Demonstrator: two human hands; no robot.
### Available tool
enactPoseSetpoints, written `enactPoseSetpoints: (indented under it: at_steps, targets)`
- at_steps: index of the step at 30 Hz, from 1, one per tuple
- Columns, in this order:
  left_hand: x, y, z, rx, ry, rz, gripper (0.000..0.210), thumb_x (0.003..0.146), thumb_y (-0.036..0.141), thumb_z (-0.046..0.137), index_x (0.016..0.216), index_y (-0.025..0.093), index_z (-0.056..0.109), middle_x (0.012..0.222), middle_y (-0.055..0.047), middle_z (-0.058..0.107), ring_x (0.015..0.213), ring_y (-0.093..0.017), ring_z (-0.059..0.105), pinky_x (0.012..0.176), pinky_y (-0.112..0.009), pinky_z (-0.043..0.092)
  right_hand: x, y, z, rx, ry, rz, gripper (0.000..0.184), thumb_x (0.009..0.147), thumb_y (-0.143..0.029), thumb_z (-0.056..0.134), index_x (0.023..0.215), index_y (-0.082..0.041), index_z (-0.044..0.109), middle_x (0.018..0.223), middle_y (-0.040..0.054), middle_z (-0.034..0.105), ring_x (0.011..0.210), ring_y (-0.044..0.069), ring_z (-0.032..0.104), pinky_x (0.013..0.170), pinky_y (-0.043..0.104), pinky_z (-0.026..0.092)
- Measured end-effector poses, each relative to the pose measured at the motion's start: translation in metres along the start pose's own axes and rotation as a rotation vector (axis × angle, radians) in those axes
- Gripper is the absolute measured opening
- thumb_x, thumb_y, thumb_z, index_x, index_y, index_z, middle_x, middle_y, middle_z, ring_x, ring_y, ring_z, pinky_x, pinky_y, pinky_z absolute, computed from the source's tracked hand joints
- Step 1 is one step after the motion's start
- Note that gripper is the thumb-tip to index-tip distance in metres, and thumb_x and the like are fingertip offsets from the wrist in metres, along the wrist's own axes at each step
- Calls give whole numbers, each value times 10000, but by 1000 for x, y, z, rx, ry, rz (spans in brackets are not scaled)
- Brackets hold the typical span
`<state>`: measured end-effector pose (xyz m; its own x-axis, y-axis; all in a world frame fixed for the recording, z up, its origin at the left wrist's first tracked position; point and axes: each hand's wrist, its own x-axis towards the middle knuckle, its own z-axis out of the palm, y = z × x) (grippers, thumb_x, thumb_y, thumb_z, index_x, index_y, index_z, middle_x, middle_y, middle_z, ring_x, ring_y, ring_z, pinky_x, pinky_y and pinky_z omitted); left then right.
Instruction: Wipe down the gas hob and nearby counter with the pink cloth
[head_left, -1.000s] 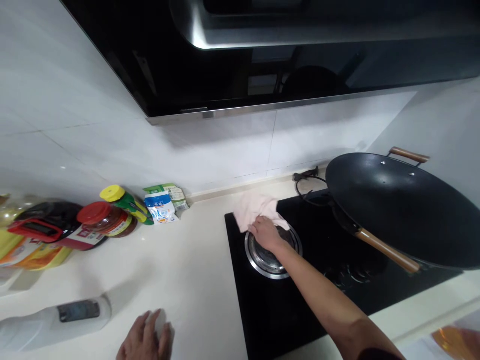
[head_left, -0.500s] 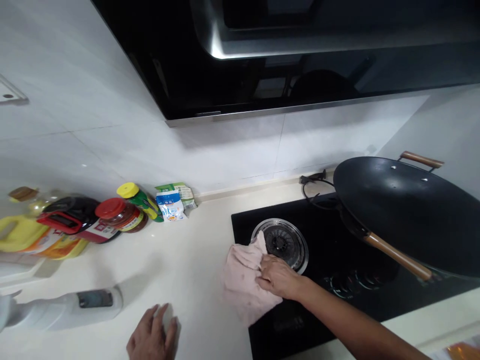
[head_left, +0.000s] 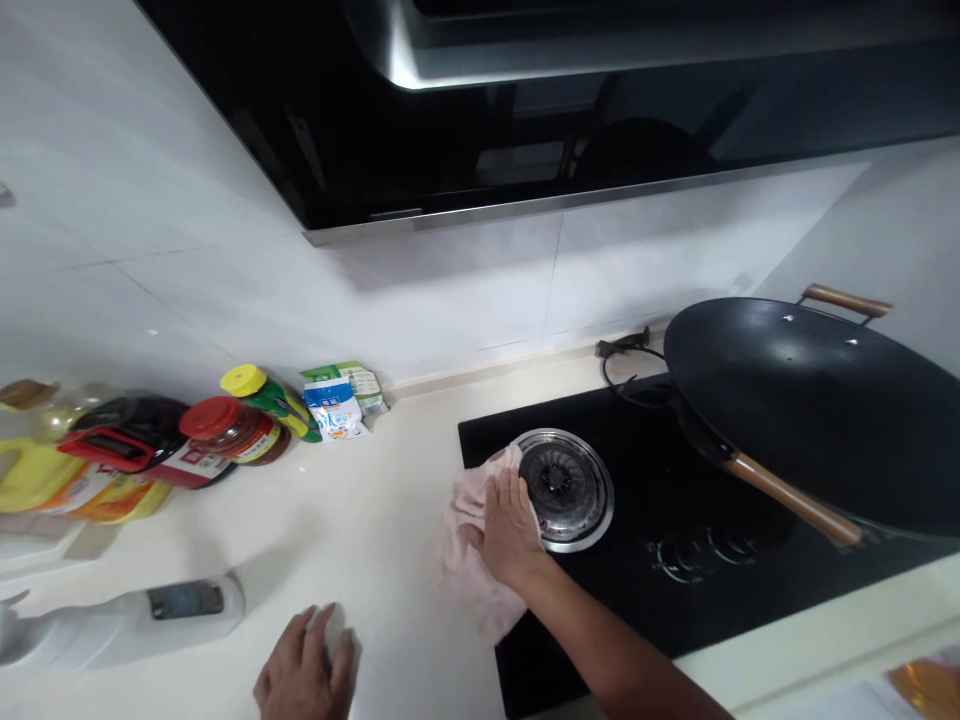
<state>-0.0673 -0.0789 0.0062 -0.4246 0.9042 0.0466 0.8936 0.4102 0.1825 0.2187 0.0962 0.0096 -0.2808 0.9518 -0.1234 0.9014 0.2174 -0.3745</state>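
Observation:
My right hand [head_left: 506, 530] holds a pale pink cloth [head_left: 480, 600] down, its fingers together over the fabric and the thumb to the left. The cloth straddles the left edge of the black cooktop [head_left: 630, 620] and the white counter, touching the rim of the round metal burner [head_left: 559, 535]. At the bottom, my left hand [head_left: 304, 670] rests on the counter, fingers bent a little and apart, with nothing in it. Left of that hand lies a white spray bottle [head_left: 120, 620] on its side.
A large black wok [head_left: 810, 420] with a wooden handle covers the cooktop's right side. A black cable [head_left: 611, 370] lies behind it. Along the wall stand a red-lidded jar [head_left: 236, 430], a yellow-capped green container [head_left: 281, 400], small packets [head_left: 335, 408] and bottles. A range hood [head_left: 600, 130] hangs above.
My right hand has moved left from beside the burner, its fingers now flatter over the cloth. The cloth has shifted slightly left, uncovering more of the burner. My left hand stays put.

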Motion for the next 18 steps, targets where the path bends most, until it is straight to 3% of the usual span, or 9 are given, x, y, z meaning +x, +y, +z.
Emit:
enactPoseSetpoints:
  at_steps: [5, 8, 11, 14, 18]
  targets:
    - [2, 4, -5, -17, -43, -15, 548, 968, 531, 315, 1343, 231, 579, 1467, -149, 555, 1466, -317, 412, 1168, -571, 345, 37, 2, -23, -6, 14, 34, 968, 951, -627, 552, 1578, 68, 309, 1676, 325, 182, 1582, 478, 48, 1259, 650, -6]
    - [3, 6, -7, -27, -40, -23, 556, 968, 540, 301, 1341, 232, 575, 1462, -156, 556, 1465, -322, 416, 1170, -584, 342, 33, 4, -28, -10, 7, 9, 930, 967, -602, 542, 1575, 65, 317, 1676, 318, 200, 1585, 455, 84, 1275, 617, 11]
    - [4, 6, -7, -26, -34, -15, 554, 971, 541, 291, 1345, 238, 566, 1466, -154, 551, 1463, -318, 418, 1172, -590, 341, 2, 12, -25, -4, 6, -100, 815, 1012, -536, 480, 1569, 45, 350, 1675, 292, 241, 1587, 405, 159, 1298, 561, 59]
    - [5, 5, -6, -21, -41, -21, 557, 967, 543, 296, 1342, 233, 568, 1476, -154, 542, 1469, -322, 412, 1185, -594, 331, -41, 33, -22, 32, 38, -197, 652, 1028, -472, 466, 1529, -56, 471, 1619, 210, 430, 1542, 324, 324, 1311, 512, 119]
    - [6, 3, -5, -10, -63, -31, 566, 966, 553, 305, 1350, 229, 565, 1489, -159, 528, 1475, -327, 401, 1188, -593, 329, -91, 82, -31, 72, 139, -278, 433, 987, -335, 553, 1383, -178, 626, 1415, 97, 656, 1368, 231, 536, 1320, 469, 177]
